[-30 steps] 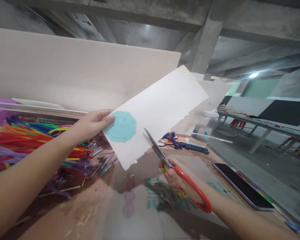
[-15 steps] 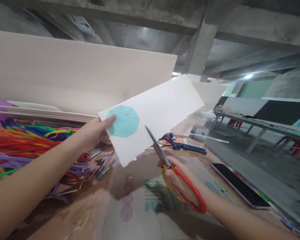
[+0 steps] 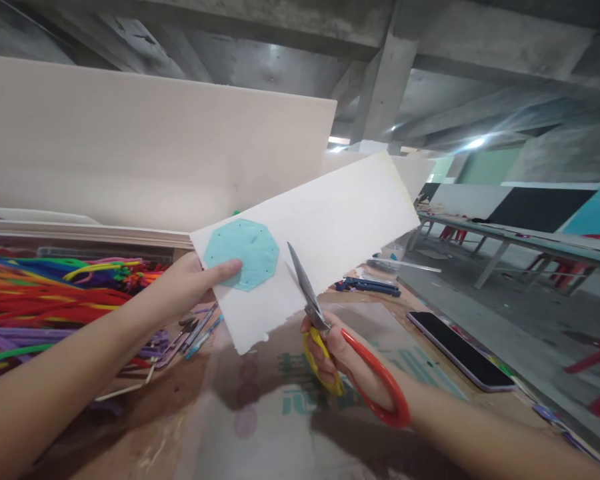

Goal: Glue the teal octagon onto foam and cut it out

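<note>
The left hand (image 3: 190,283) pinches the white sheet (image 3: 325,227) at its teal octagon (image 3: 243,252), holding it raised and taut so the scissors (image 3: 325,327), gripped by the right hand (image 3: 337,350), meet its lower edge just right of the octagon.

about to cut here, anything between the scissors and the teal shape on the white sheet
Nothing visible. The scissors in the right hand lie against the white sheet, with only bare sheet between their tip and the teal shape, which the left hand pinches.
</note>
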Available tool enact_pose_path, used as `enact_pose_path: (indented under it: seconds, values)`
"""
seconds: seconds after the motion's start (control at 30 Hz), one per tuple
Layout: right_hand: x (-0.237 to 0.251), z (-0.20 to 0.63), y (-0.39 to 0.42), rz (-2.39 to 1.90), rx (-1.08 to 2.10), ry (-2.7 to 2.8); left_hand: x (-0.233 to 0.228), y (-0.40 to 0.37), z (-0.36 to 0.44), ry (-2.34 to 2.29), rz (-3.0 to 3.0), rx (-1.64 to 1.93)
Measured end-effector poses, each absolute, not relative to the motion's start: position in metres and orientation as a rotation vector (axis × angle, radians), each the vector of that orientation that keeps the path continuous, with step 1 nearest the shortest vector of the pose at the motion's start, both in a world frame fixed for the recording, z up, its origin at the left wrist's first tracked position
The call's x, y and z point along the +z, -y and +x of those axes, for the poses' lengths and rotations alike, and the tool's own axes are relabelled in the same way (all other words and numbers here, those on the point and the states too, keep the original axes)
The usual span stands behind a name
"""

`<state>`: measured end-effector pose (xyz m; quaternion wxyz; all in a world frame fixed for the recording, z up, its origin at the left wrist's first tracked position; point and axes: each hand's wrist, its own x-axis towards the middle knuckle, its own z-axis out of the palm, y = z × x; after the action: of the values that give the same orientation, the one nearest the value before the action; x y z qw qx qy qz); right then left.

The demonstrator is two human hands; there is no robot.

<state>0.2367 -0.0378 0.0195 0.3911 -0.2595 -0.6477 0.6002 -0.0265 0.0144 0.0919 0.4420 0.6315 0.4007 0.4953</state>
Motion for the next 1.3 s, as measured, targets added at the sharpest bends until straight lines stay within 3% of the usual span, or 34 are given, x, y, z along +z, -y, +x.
enact_pose_path:
  seconds: [0.77,1.13,1.3]
  values:
    - [0.016,0.231,0.045,-0.72,1.484,1.552,0.093,-0.012,-0.019,-0.855,1.44,1.222]
    - [0.021,0.234,0.044,-0.688,1.622,1.576,0.101,-0.01,-0.03,-1.027,1.579,1.199]
    - [0.022,0.234,0.045,-0.655,1.829,1.447,0.107,-0.011,-0.038,-1.099,1.708,1.174]
